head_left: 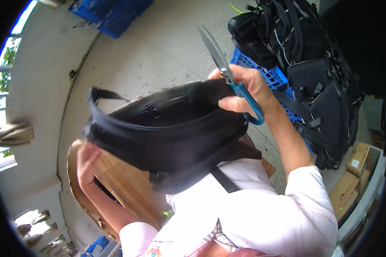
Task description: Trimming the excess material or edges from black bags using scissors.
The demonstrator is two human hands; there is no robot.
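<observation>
A black fabric bag (176,143) hangs in front of my chest, its wide opening turned up so the dark inside with a zipper shows. My right hand (248,88) pinches the bag's right end between thumb and fingers. The same hand carries a pair of scissors (218,53), teal handle against the palm, long metal blades pointing up and away. At the bag's left end, just below a black strap loop, is my left hand (88,160). Motion smears its fingers and the bag partly covers them, so their grip is unclear.
Black bags (317,85) lie piled at the right on blue plastic crates (261,70). A large cardboard box (124,175) stands at my lower left. Small cartons (345,188) sit at the right edge. Blue bins (116,19) stand at the far wall; scraps dot the floor.
</observation>
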